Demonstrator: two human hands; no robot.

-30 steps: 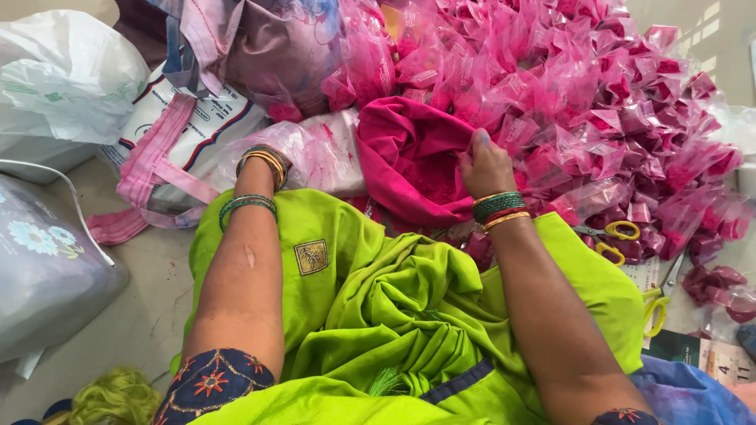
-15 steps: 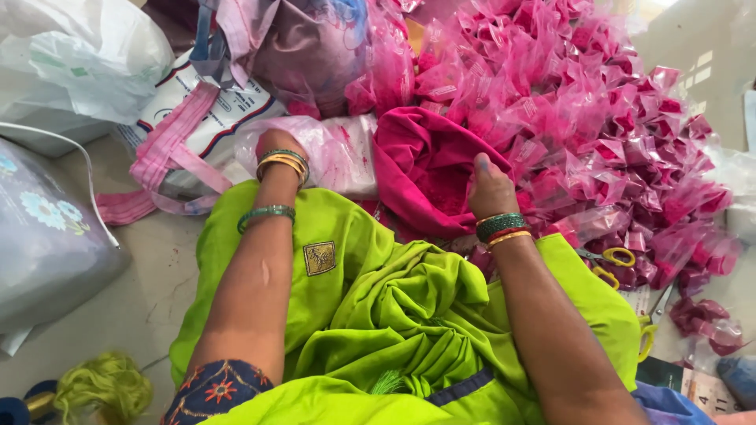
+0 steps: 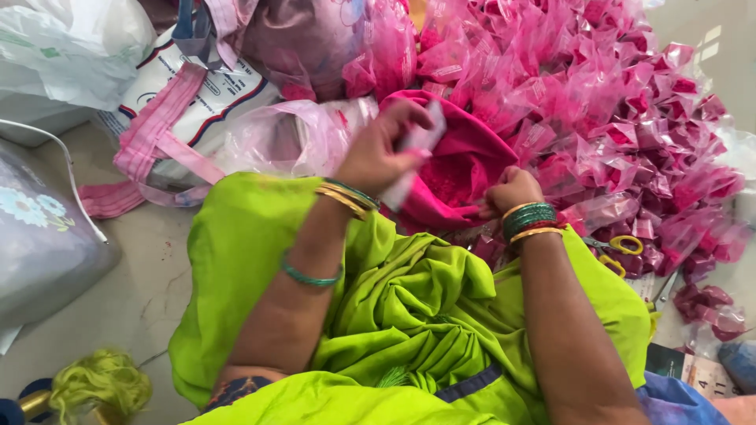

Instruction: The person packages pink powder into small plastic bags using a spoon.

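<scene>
The left hand (image 3: 382, 149) is raised, its fingers closed around a small clear packet (image 3: 417, 153) that sticks out past the thumb. Just to its right, the right hand (image 3: 510, 191) is curled into a fist, pinching the edge of a deep pink cloth (image 3: 457, 169) that lies between the two hands. Beyond the cloth rises a heap of pink packets (image 3: 598, 102). Below both wrists spreads bright green fabric (image 3: 409, 307). Yellow-handled scissors (image 3: 622, 250) lie just right of the right wrist.
</scene>
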